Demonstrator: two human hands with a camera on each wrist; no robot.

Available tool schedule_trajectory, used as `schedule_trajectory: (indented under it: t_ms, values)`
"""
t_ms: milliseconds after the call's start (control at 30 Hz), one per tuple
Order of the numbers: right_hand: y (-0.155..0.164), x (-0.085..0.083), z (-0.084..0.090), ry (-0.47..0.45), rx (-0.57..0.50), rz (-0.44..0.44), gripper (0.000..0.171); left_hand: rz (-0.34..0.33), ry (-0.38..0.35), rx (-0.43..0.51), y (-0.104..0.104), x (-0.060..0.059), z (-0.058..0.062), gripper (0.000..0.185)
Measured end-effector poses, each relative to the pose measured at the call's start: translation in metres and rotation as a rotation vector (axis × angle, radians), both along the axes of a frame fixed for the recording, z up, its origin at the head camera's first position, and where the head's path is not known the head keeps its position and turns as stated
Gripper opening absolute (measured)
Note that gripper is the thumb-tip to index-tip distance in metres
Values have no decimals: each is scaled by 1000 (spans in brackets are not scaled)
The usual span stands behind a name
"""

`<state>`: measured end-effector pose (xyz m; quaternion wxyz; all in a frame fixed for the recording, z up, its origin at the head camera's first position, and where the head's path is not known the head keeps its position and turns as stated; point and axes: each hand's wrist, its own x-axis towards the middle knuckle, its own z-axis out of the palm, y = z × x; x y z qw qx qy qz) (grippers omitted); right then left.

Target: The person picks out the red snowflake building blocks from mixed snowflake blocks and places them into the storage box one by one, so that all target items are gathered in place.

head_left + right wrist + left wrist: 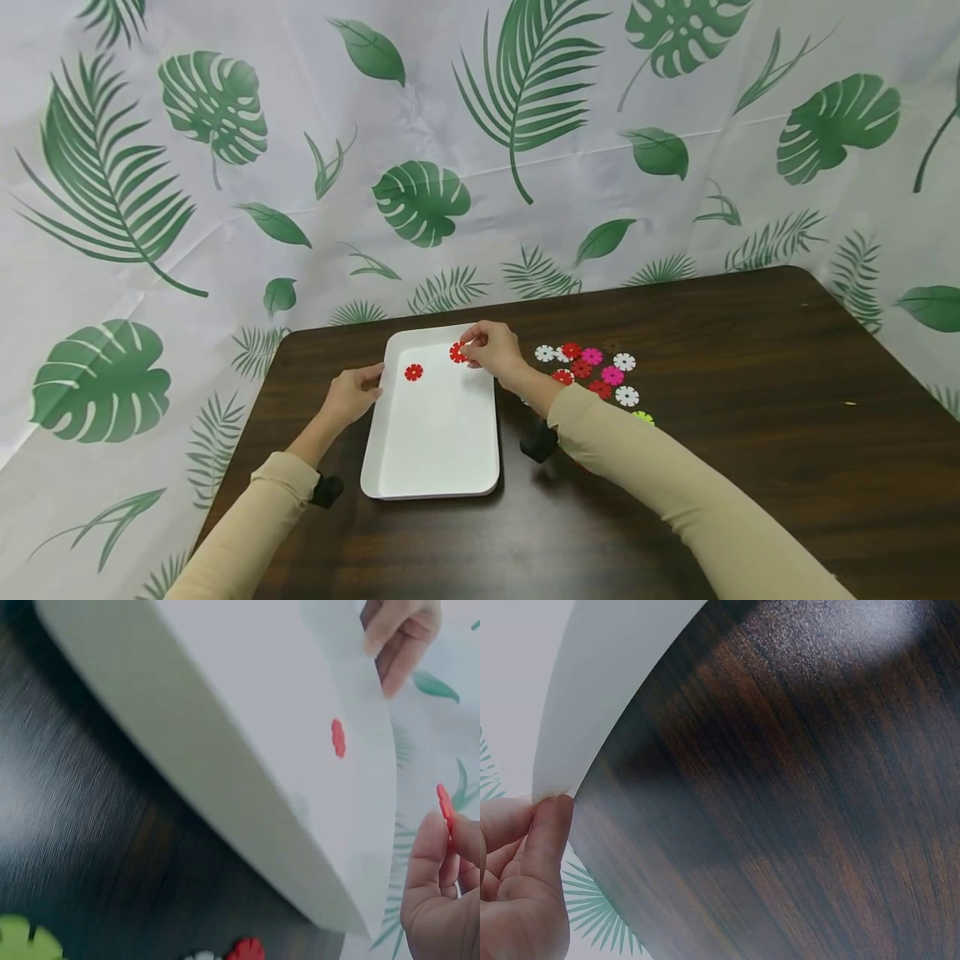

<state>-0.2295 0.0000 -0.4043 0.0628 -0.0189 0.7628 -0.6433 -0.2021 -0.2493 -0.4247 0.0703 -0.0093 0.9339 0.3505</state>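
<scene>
The right hand (495,348) is pinching a red disc (457,353) over the tray (441,425); the left hand (351,397) is gripping the rim beside it. A second red disc (413,372) is lying between the hands; loose discs (601,389) are lying right of the right hand. Placing seems to be underway, probably calling for lowering and releasing.

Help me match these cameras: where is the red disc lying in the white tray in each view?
Head: the red disc is below and left of picture centre.
Left wrist: not in the picture.
Right wrist: above and right of picture centre.
Shared landmark: the white tray, with the left hand at its edge in every view.
</scene>
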Motion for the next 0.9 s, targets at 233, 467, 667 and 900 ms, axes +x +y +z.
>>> schedule_trajectory:
  t_ms: [233,467,667,900]
  values:
    - [-25,1,-3,-63,-8,12,12,-5,9,6,0,1,0,47]
    - [-44,1,-11,-103,-30,-2,10,-6,8,4,-2,0,0,47]
    - [-59,2,-19,-128,-26,-17,10,-8,10,2,-2,-1,1,47]
    - [-72,4,-31,-148,27,-25,8,1,9,17,-2,0,0,46]
